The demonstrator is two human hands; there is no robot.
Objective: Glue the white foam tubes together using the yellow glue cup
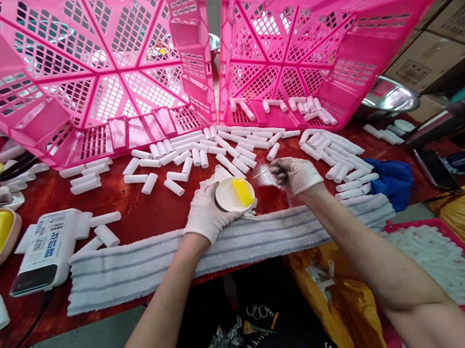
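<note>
My left hand (204, 216), in a white glove, is closed around a small round white dish (225, 197). A bright yellow piece (242, 192), perhaps sponge, shows at the dish's right side. My right hand (298, 174), gloved with darkened fingertips, pinches a thin stick-like tool (262, 173) that points left toward the dish. Between the hands a clear, shiny patch (266, 176) is too blurred to name. Many short white tubes (231, 165) lie loose just beyond both hands, on the red tabletop (149, 207).
Two pink plastic crates (114, 72) stand tipped on their sides at the back. A striped towel (192, 254) lies along the front edge. At left are a white boxy device (48, 250) and a tray (14, 232) of yellow blocks. A blue cloth (395, 180) lies right.
</note>
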